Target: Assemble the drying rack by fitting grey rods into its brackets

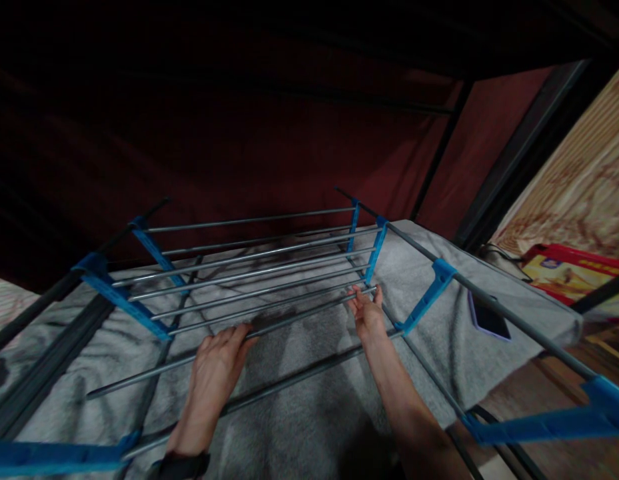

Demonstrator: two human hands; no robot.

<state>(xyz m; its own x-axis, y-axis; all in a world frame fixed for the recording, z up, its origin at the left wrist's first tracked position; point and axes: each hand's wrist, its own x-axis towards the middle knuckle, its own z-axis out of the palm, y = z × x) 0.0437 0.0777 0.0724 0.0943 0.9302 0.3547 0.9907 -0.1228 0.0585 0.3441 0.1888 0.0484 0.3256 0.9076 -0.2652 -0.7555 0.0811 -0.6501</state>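
A thin grey metal rod (pixel 299 317) runs across in front of me, slanting up to the right. Near its middle, my left hand (pixel 220 357) is closed around it from above. My right hand (pixel 368 313) holds the rod's right end, fingers curled about it. Behind the rod stands a rack frame with dark side tubes and blue plastic brackets, among them a left bracket (pixel 126 300) and a right bracket (pixel 376 253). Several parallel rods (pixel 269 270) span the two sides. The held rod's left end sticks out free past the left hand.
The frame rests on a grey blanket (pixel 299 420). A phone (pixel 489 317) lies on it at the right, beyond the side tube. Farther right is a red and yellow box (pixel 574 273). A dark red panel (pixel 289 147) rises behind the frame.
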